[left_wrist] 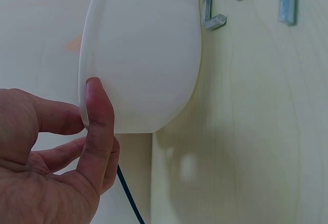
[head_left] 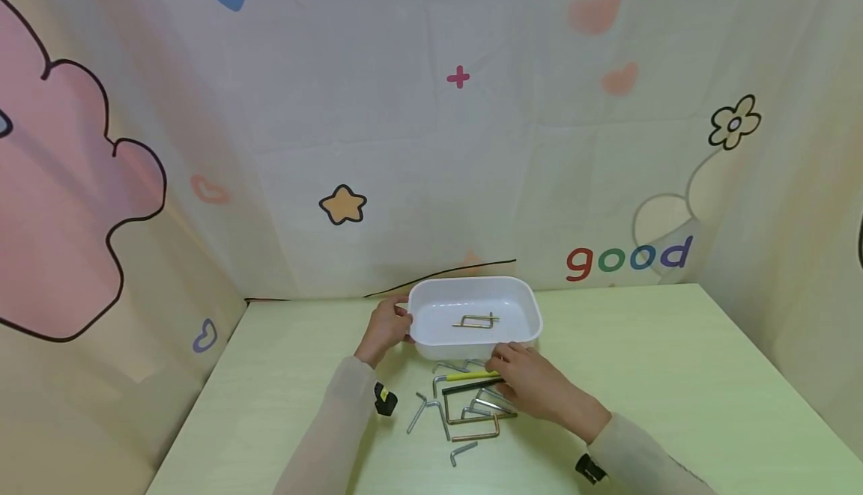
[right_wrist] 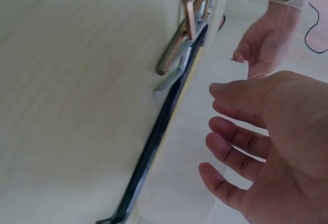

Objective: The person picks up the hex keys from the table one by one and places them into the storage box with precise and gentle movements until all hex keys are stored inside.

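Observation:
A white plastic tray (head_left: pixel 446 350) stands near the back edge of the table, with two brass-coloured hex keys (head_left: pixel 477 317) lying inside. My left hand (head_left: pixel 387 328) pinches the tray's left rim between thumb and fingers, as the left wrist view also shows. At the tray's front right is my right hand (head_left: pixel 534 383), fingers spread and slightly bent, holding nothing in the right wrist view. Below it and to its left lie several loose hex keys, among them a yellow-sleeved hex key (head_left: pixel 470 377), a black hex key (head_left: pixel 470 386) and a copper-coloured hex key (head_left: pixel 474 438).
Silver hex keys lie left of the pile, and a small silver hex key (head_left: pixel 464 448) is nearest the front. Behind the pale green table (head_left: pixel 640 375) hangs a printed curtain (head_left: pixel 404 105), close to the tray's back side.

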Tool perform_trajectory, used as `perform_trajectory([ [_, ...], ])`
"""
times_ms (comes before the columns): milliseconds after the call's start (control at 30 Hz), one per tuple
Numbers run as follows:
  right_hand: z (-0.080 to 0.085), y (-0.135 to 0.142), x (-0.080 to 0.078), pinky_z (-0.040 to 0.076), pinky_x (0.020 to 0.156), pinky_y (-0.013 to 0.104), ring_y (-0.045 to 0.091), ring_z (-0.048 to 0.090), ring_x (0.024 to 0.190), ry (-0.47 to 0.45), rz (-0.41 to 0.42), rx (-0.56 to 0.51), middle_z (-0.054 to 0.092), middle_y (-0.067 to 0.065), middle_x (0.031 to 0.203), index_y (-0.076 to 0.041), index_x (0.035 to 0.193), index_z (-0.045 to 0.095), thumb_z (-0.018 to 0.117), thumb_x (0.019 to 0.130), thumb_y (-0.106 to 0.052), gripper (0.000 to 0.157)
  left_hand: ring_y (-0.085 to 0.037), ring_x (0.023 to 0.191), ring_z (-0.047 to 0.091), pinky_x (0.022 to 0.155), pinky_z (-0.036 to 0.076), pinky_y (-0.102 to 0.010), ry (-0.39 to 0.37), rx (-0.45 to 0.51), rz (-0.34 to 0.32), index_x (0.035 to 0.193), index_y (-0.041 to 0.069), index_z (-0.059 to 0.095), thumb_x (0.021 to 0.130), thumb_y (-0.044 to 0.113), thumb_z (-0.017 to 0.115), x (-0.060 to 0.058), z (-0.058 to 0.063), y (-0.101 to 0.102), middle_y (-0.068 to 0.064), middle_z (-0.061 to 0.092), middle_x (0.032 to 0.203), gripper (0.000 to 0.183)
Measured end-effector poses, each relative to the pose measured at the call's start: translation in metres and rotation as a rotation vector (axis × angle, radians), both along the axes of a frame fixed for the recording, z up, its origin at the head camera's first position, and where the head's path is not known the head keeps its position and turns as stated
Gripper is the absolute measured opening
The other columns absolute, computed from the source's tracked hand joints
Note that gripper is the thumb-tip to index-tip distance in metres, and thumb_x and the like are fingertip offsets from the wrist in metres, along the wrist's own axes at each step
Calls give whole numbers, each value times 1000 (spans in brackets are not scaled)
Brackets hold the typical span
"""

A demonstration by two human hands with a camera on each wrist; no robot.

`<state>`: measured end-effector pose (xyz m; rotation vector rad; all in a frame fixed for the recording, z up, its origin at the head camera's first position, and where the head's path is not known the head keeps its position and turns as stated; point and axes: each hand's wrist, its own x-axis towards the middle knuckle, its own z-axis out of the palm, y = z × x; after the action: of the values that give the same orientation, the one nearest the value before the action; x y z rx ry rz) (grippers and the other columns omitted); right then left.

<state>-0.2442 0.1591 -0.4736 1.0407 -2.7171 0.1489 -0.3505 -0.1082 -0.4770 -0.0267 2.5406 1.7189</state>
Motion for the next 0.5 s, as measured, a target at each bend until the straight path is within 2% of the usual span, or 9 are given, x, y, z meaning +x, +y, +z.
perform_trajectory([
  [167, -11, 3, -3, 53, 78, 37, 19, 57, 98, -7, -2, 14, 60, 0, 105, -13, 103, 67, 77, 82, -15, 23, -24, 68, 62, 58, 61, -32, 5, -3, -4, 136, -2, 51, 91, -2, 55, 0, -2, 0, -14, 57, 94, 45],
  [300, -15, 4, -4, 52, 78, 36, 18, 55, 96, -60, -43, 24, 59, 0, 103, -12, 104, 68, 76, 84, -15, 22, -21, 67, 61, 62, 63, -36, -4, 0, -4, 137, -2, 51, 92, -2, 55, 0, -2, 0, -15, 57, 96, 45],
  [500, -15, 4, -4, 50, 73, 37, 19, 53, 95, -89, -96, 40, 57, 0, 99, -11, 102, 68, 75, 85, -15, 19, -22, 68, 62, 58, 61, -31, -9, 0, -5, 138, -2, 50, 92, -2, 55, -1, -2, -1, -16, 57, 98, 46],
])
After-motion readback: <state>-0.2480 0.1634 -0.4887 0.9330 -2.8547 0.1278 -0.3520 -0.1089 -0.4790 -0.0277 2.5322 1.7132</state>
